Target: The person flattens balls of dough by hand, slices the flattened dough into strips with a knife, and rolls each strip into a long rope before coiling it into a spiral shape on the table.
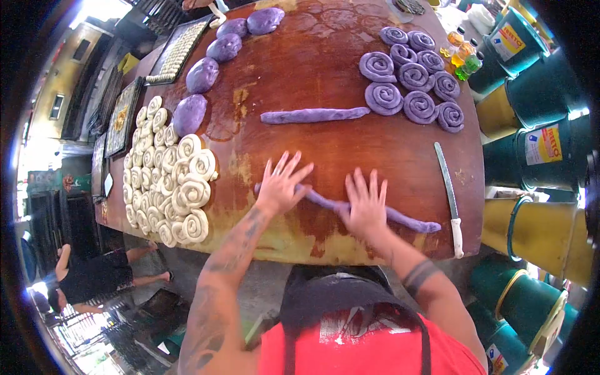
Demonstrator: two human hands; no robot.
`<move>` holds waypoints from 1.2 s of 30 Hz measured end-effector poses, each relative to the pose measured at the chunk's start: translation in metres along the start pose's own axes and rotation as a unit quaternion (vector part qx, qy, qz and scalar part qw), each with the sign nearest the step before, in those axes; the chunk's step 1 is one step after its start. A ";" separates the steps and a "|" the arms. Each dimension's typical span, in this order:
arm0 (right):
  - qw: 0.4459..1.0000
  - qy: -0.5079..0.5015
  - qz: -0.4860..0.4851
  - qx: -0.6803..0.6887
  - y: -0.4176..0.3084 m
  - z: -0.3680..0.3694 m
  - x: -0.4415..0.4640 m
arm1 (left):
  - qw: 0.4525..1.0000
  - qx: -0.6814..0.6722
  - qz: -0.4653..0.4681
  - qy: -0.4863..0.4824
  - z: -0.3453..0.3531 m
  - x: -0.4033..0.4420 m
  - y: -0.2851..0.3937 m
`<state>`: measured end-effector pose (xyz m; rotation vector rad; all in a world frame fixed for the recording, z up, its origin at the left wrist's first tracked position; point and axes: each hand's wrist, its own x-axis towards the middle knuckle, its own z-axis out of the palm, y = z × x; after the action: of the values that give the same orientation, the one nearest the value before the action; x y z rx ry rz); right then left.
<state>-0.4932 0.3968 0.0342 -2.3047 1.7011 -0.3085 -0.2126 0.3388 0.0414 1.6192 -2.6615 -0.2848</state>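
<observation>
A long, thin purple dough rope (409, 220) lies slantwise across the near part of the wooden table. My left hand (282, 186) rests flat over its left part, fingers spread. Over its middle lies my right hand (365, 206), also flat with the fingers apart; the palms hide parts of the rope. Beyond my hands is a thicker purple dough log (315, 115), lying crosswise. Purple dough spirals (415, 76) sit at the far right, and cream dough spirals (164, 178) are packed together at the left.
A serrated knife with a white handle (447, 187) lies near the table's right edge. Several purple dough lumps (202, 75) line the far left, beside a tray of small dough pieces (178, 51). Small bottles (464, 53) and green bins (544, 87) stand right. A person (97, 279) is at left.
</observation>
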 end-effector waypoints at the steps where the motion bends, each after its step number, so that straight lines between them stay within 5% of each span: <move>1: 0.999 0.028 0.036 -0.015 0.004 0.003 0.031 | 0.997 -0.017 -0.040 0.062 0.007 0.024 -0.008; 5: 0.992 0.059 0.086 -0.064 0.034 0.002 0.088 | 0.964 -0.028 -0.193 0.179 0.029 0.070 -0.015; 8: 0.988 0.078 0.125 -0.054 0.026 0.007 0.044 | 0.993 0.025 -0.084 0.074 0.025 0.023 0.006; 10: 0.994 0.063 0.084 -0.042 0.019 0.015 -0.013 | 0.996 -0.061 -0.007 0.061 0.032 -0.036 0.016; 14: 0.991 -0.121 -0.048 0.034 0.027 -0.044 -0.092 | 0.991 -0.099 0.065 0.061 0.033 -0.131 0.025; 16: 0.999 -0.013 -0.001 0.043 0.080 -0.055 -0.104 | 0.979 -0.155 -0.074 0.107 0.024 -0.152 0.020; 18: 0.974 0.148 0.064 -0.160 0.108 -0.064 -0.112 | 0.943 -0.200 -0.215 0.156 0.020 -0.149 0.015; 20: 0.972 0.050 0.106 -0.205 0.137 -0.063 -0.111 | 0.883 -0.238 -0.357 0.191 0.021 -0.135 0.014; 21: 0.966 0.003 0.124 -0.228 0.149 -0.062 -0.105 | 0.893 -0.253 -0.308 0.211 0.027 -0.124 0.010; 22: 0.992 -0.038 0.122 0.008 0.153 -0.065 -0.083 | 0.912 -0.269 -0.255 0.176 0.027 -0.109 0.006; 23: 0.958 -0.046 0.160 0.236 0.153 -0.064 -0.062 | 0.927 -0.283 -0.202 0.138 0.027 -0.095 0.005; 25: 0.733 0.009 0.284 0.618 0.103 -0.080 -0.011 | 0.952 -0.291 -0.091 -0.005 -0.001 -0.062 0.008; 26: 0.746 0.005 0.221 0.627 0.066 -0.098 0.015 | 0.953 -0.281 -0.032 -0.110 -0.023 -0.050 0.017; 28: 0.848 0.028 0.084 0.522 -0.041 -0.151 0.040 | 0.921 -0.358 0.055 0.144 0.008 -0.030 0.029; 30: 0.878 -0.009 0.017 0.479 -0.111 -0.168 0.044 | 0.794 -0.527 0.017 0.304 -0.028 -0.009 0.048; 31: 0.827 -0.069 0.030 0.557 -0.125 -0.164 0.041 | 0.709 -0.597 -0.002 0.375 -0.041 -0.004 0.050; 33: 0.741 -0.149 0.071 0.651 -0.136 -0.162 0.028 | 0.701 -0.628 -0.104 0.321 0.012 -0.005 0.006; 36: 0.693 -0.166 0.133 0.688 -0.128 -0.159 0.016 | 0.873 -0.450 -0.101 0.162 -0.021 -0.077 -0.010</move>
<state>-0.4241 0.4041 0.2271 -0.8755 0.9121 -0.7165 -0.1662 0.3993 0.0668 1.4102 -1.6654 -0.9726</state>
